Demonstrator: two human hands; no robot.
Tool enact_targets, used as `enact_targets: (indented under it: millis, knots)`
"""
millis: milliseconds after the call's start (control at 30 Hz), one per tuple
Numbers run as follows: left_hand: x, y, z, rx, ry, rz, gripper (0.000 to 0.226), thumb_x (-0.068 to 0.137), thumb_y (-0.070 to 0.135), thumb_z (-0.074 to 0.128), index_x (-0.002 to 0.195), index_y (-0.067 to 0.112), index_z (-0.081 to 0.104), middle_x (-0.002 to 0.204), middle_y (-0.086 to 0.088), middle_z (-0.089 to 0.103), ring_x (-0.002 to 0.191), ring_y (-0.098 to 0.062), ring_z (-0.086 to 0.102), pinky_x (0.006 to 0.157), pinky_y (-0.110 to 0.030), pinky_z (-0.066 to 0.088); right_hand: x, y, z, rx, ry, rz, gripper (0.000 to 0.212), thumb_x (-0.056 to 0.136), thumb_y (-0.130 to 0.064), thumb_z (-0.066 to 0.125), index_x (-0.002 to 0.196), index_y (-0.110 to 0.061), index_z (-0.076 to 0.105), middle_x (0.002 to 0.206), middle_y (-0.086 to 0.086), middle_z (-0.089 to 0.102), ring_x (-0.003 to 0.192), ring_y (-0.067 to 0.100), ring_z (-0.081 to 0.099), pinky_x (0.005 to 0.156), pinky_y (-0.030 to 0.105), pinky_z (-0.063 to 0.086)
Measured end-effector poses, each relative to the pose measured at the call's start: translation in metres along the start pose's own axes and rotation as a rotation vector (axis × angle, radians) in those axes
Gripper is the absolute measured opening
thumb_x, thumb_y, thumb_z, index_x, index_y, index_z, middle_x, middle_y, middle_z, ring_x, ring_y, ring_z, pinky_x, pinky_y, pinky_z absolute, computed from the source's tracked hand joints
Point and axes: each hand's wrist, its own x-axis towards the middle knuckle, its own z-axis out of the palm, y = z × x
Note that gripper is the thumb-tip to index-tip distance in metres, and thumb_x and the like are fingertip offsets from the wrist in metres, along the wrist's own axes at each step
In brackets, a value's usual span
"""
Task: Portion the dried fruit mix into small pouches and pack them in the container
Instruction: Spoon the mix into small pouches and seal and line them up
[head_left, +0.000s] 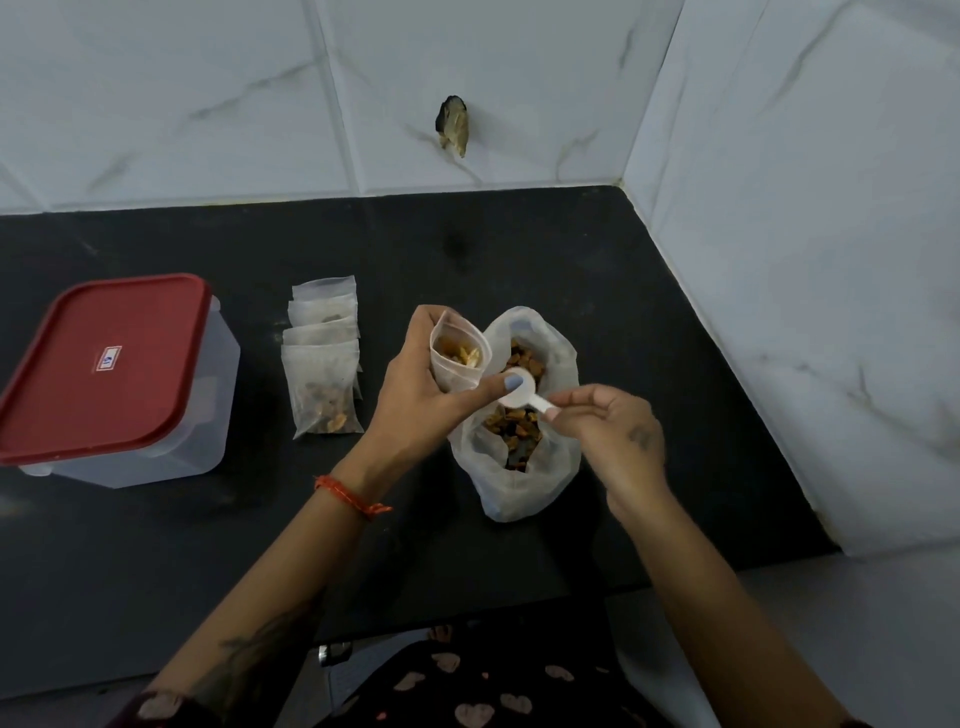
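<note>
Two hands meet: left hand (415, 395) grips pouch (460, 356) (open), right hand (613, 431) pinches scoop (522, 391).

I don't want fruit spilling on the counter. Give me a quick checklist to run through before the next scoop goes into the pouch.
1. Small clear plastic pouch mouth open, held upright by left hand: ok.
2. Small white plastic scoop pinched by right hand: ok.
3. Scoop loaded: not ok, bowl looks empty.
4. Large white plastic bag of dried fruit open below the pouch: ok.
5. Room left in pouch: ok, partly filled.
6. Clear container with red lid open for packing: not ok, lid on.
</note>
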Motion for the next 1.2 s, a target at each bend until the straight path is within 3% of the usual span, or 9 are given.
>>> enact_targets:
  millis: [167, 433, 533, 667, 767, 833, 933, 1033, 1200]
  knots:
    - [-0.002, -0.009, -0.001, 0.011, 0.027, -0.02, 0.064, 0.064, 0.043, 0.079, 0.11, 0.015, 0.045, 0.096, 0.007, 0.057, 0.09, -0.014, 0.062, 0.074, -0.023, 0.053, 0.006, 0.014, 0.011, -0.449, -0.007, -0.124, 0.008, 0.085, -0.029, 0.066, 0.091, -0.032, 0.068, 0.086, -0.015, 0.067, 0.084, 0.005, 0.06, 0.063, 0.021, 0.044]
    - [-0.004, -0.01, 0.0, 0.028, 0.043, -0.059, 0.066, 0.062, 0.04, 0.077, 0.112, 0.013, 0.043, 0.094, 0.012, 0.052, 0.084, 0.006, 0.055, 0.07, -0.011, 0.047, 0.012, 0.013, 0.011, -0.803, -0.029, -0.212, 0.026, 0.086, -0.044, 0.061, 0.11, -0.034, 0.064, 0.101, -0.005, 0.061, 0.097, 0.013, 0.053, 0.071, 0.027, 0.047]
    - [-0.003, -0.009, -0.001, 0.038, 0.054, -0.047, 0.067, 0.062, 0.041, 0.08, 0.111, 0.014, 0.042, 0.093, 0.013, 0.052, 0.083, 0.006, 0.055, 0.069, -0.012, 0.047, 0.004, -0.006, 0.007, -0.628, 0.049, -0.441, 0.026, 0.086, -0.043, 0.061, 0.11, -0.033, 0.064, 0.099, -0.015, 0.062, 0.098, 0.006, 0.055, 0.07, 0.017, 0.043]
    - [-0.003, -0.006, -0.002, 0.029, 0.083, 0.017, 0.064, 0.063, 0.047, 0.075, 0.106, 0.013, 0.042, 0.087, 0.014, 0.052, 0.077, 0.003, 0.056, 0.064, -0.011, 0.045, -0.018, -0.049, 0.011, -0.146, -0.167, -0.566, 0.019, 0.08, -0.047, 0.062, 0.097, -0.039, 0.061, 0.097, -0.02, 0.064, 0.09, -0.005, 0.061, 0.072, 0.01, 0.049]
    - [-0.001, -0.005, -0.004, 0.072, 0.092, 0.049, 0.06, 0.066, 0.034, 0.08, 0.107, 0.014, 0.04, 0.086, 0.01, 0.054, 0.076, 0.003, 0.057, 0.062, -0.013, 0.047, -0.021, -0.058, 0.021, -0.335, -0.157, -0.682, 0.028, 0.074, -0.056, 0.059, 0.094, -0.036, 0.063, 0.096, -0.016, 0.062, 0.086, 0.001, 0.06, 0.071, 0.02, 0.051]
    - [-0.001, -0.005, -0.006, 0.1, 0.099, 0.059, 0.062, 0.067, 0.033, 0.08, 0.108, 0.017, 0.037, 0.09, 0.007, 0.056, 0.078, 0.0, 0.059, 0.064, -0.016, 0.049, -0.017, -0.056, 0.026, -0.394, -0.09, -0.759, 0.017, 0.079, -0.041, 0.068, 0.088, -0.026, 0.068, 0.086, -0.015, 0.06, 0.081, 0.003, 0.059, 0.072, 0.025, 0.051]
    - [-0.003, -0.003, -0.012, 0.085, 0.087, 0.062, 0.07, 0.061, 0.05, 0.072, 0.112, 0.021, 0.033, 0.101, 0.004, 0.056, 0.087, -0.004, 0.061, 0.071, -0.021, 0.053, -0.009, -0.054, 0.03, -0.347, 0.028, -0.908, 0.002, 0.08, -0.017, 0.072, 0.081, -0.017, 0.072, 0.083, -0.009, 0.068, 0.081, 0.005, 0.062, 0.075, 0.025, 0.051]
    - [-0.003, 0.0, -0.021, 0.016, 0.066, 0.069, 0.078, 0.056, 0.051, 0.075, 0.114, 0.019, 0.033, 0.109, 0.003, 0.054, 0.096, -0.005, 0.06, 0.078, -0.019, 0.052, 0.0, -0.049, 0.032, -0.298, 0.104, -1.069, 0.008, 0.081, -0.005, 0.067, 0.084, -0.01, 0.072, 0.092, 0.0, 0.072, 0.088, 0.01, 0.065, 0.076, 0.025, 0.053]
    - [-0.001, 0.004, -0.04, -0.162, 0.022, 0.057, 0.059, 0.061, 0.041, 0.075, 0.11, 0.024, 0.047, 0.108, 0.002, 0.059, 0.101, -0.014, 0.062, 0.087, -0.03, 0.05, 0.012, -0.045, 0.038, -0.198, 0.142, -1.121, 0.016, 0.082, 0.002, 0.064, 0.091, -0.008, 0.073, 0.099, 0.001, 0.072, 0.095, 0.011, 0.067, 0.081, 0.031, 0.055]
